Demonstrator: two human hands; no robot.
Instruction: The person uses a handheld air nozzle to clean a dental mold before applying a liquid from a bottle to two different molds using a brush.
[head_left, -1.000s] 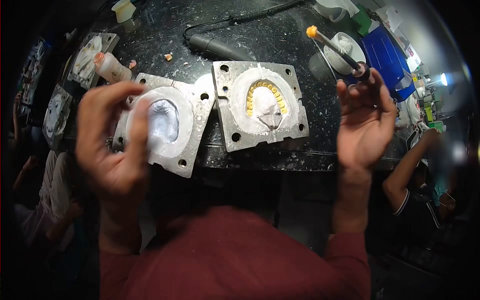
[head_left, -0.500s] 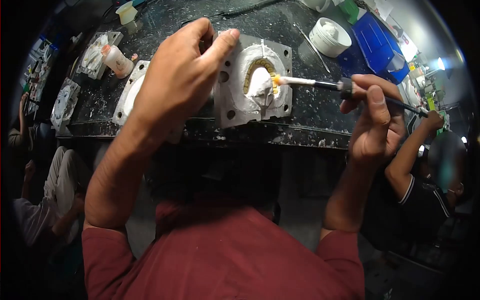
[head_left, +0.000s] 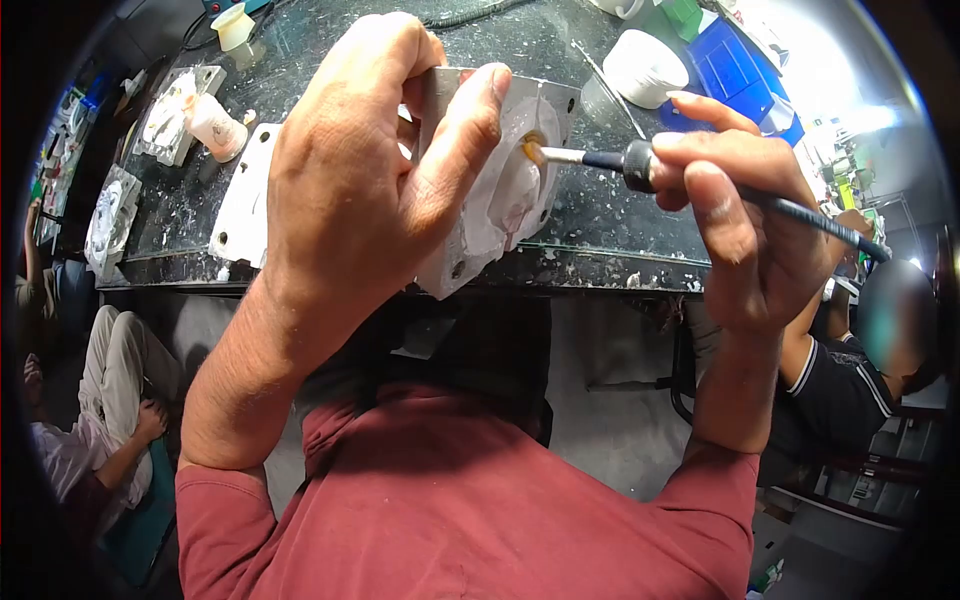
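My left hand (head_left: 350, 150) grips the left edge of a metal dental flask half (head_left: 432, 270), thumb over its top and fingers hidden behind. The flask half is tilted on the bench edge. White plaster (head_left: 480, 215) fills it, with a horseshoe-shaped groove in the middle. My right hand (head_left: 745, 200) is closed in a pen grip on a corded handpiece (head_left: 610, 160) with a black knurled collar and a pale shaft. Its tip meets the yellowish upper part of the groove; whether it touches is hard to tell.
Another flask half (head_left: 240, 205) lies left of my left hand, with more flask parts (head_left: 115, 215) and a bottle (head_left: 217, 130) beyond. At the back right stand a white tub (head_left: 645, 68), a thin metal tool (head_left: 610, 90) and a blue tray (head_left: 738, 70). People sit on both sides.
The flask half has tilted up, its face turning rightward, with my left hand moving along. The handpiece tip has shifted from the groove's right side to its upper part.
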